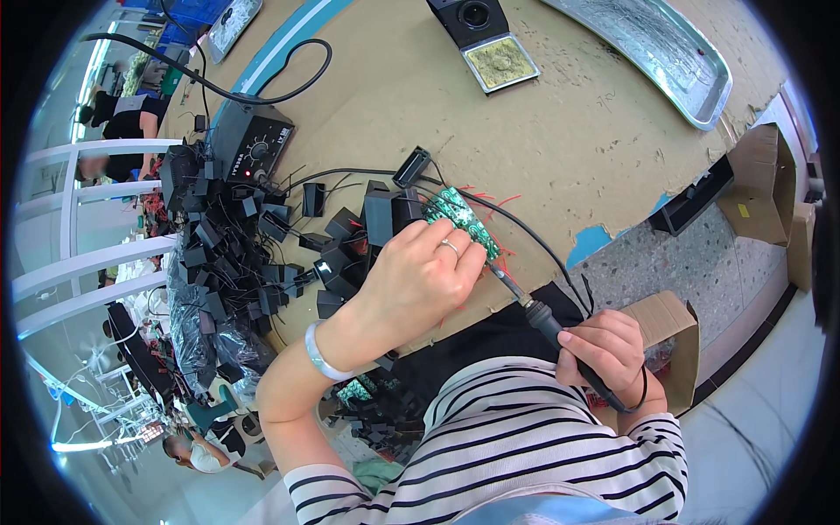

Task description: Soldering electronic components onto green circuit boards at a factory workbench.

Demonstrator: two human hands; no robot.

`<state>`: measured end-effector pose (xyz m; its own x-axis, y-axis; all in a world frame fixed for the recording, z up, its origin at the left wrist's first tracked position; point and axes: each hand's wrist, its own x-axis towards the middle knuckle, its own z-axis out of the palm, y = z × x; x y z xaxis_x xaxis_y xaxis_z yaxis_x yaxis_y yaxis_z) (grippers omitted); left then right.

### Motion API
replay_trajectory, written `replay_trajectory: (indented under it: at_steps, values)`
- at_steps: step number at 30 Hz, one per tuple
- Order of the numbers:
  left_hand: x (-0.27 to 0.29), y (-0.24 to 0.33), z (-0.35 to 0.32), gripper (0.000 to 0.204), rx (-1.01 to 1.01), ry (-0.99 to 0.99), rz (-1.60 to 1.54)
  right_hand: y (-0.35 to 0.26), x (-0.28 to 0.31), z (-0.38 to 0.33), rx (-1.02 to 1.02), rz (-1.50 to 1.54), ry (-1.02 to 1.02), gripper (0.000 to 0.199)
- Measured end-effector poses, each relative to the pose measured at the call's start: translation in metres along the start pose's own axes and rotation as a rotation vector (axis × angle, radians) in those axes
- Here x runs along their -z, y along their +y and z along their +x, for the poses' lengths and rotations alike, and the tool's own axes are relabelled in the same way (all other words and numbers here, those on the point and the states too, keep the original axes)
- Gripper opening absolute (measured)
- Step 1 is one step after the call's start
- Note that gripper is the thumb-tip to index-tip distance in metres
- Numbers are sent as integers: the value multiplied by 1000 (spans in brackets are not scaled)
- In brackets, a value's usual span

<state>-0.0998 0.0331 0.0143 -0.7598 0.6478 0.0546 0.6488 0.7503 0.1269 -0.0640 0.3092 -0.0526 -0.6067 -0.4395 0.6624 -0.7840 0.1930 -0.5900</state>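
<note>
My left hand point(420, 276), with a ring and a pale bangle at the wrist, grips a small green circuit board point(462, 217) with red wires sticking out of it, held over the cardboard-covered bench point(560, 131). My right hand point(608, 346) is closed around the black handle of a soldering iron point(547, 324). The iron's tip points up-left and meets the lower edge of the board by my left fingers. Its cable loops back across the bench.
A heap of black plastic housings with wires point(236, 245) lies left of the board. A black soldering station point(254, 140) stands behind it. An iron stand with a sponge point(490, 39) and a metal tray point(665, 52) sit at the back. Cardboard boxes point(674, 337) are at right.
</note>
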Motion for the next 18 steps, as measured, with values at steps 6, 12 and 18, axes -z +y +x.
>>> replay_trajectory:
  at_steps: [6,12,18]
  values:
    - [-1,1,1,18,-13,-1,48,1,-1,-1,6,-2,7,27]
    - [-3,2,3,13,-45,27,93,1,-1,-1,-1,2,6,26]
    - [-1,3,3,19,-30,-2,83,-2,6,-3,-19,5,12,28]
